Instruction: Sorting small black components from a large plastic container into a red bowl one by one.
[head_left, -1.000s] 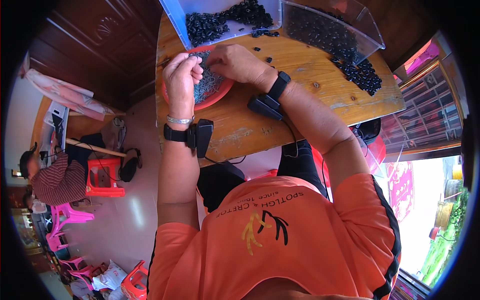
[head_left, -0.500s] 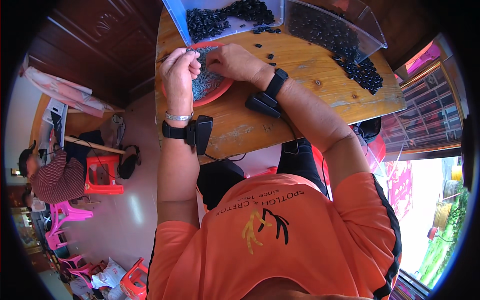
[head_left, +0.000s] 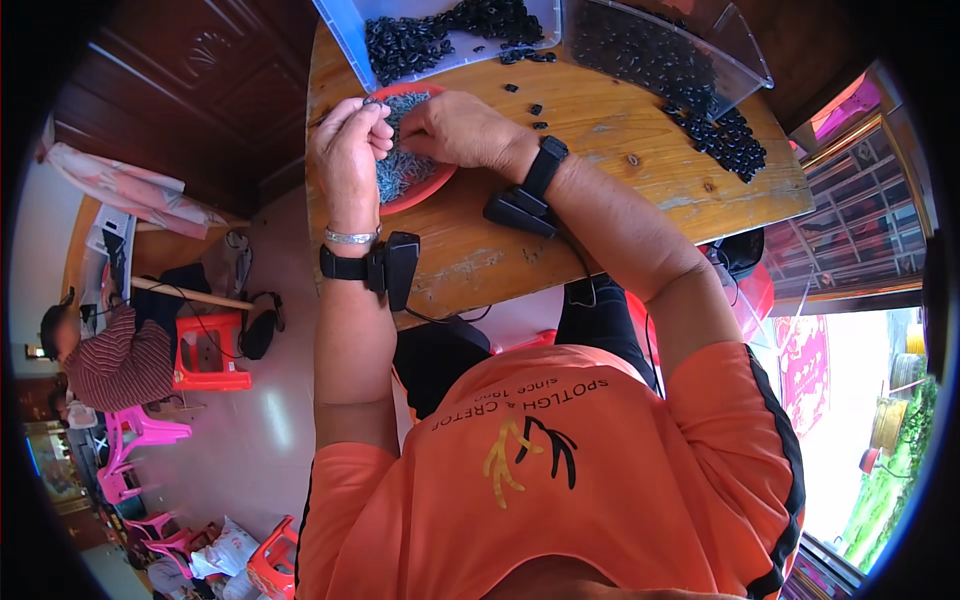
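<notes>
A round orange-red bowl (head_left: 438, 180) stands near the table's left side, filled with small grey metal screws (head_left: 398, 178). My left hand (head_left: 350, 150) is over the bowl's left rim, its fingers curled and closed. A small black piece (head_left: 372, 101) shows at its fingertips, partly hidden by the thumb. From the right, my right hand (head_left: 462, 130) reaches over the bowl with its fingers bent down together at the screws. Whatever those fingertips hold is hidden.
A clear bin (head_left: 450, 72) of black pieces lies behind the bowl. Another clear bin (head_left: 745, 75) spills a pile of black pieces (head_left: 722, 142) onto the wooden table (head_left: 600, 185). Several loose ones lie between. At far left a person (head_left: 120, 355) sits near a red stool (head_left: 215, 375).
My right hand has shifted slightly left and down over the screws. My left hand stays closed at the bowl's rim. The whole view has shifted a little.
</notes>
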